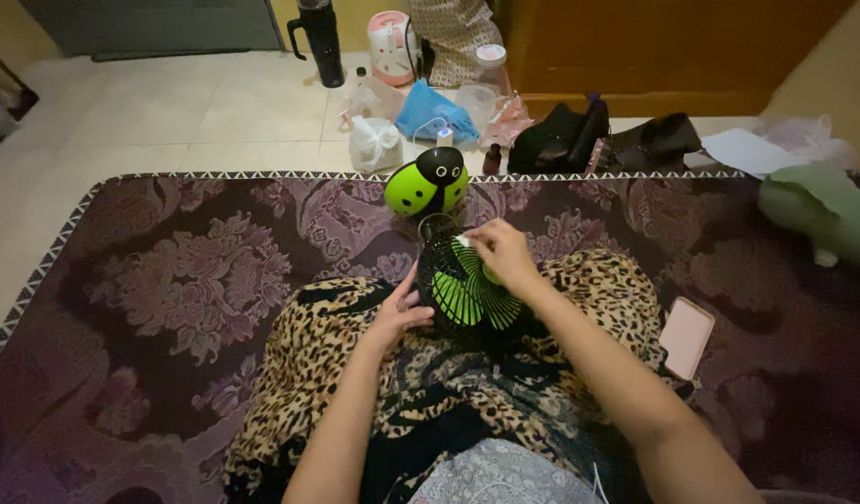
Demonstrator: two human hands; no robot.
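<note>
On the lap, left hand (399, 315) grips the fan (462, 285) — grille up — right hand (504, 254) fingers pinching a wipe (464, 242).

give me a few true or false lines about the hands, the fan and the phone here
1. The left hand grips the side of the fan. True.
2. The right hand is on the phone. False: it presses a white cloth to the fan's grille; the phone lies apart.
3. The fan's blades are green. True.
4. The fan stands on the tiled floor. False: it rests on the leopard blanket.
5. A ladybird-shaped green piece sits beyond the fan. True.
</note>
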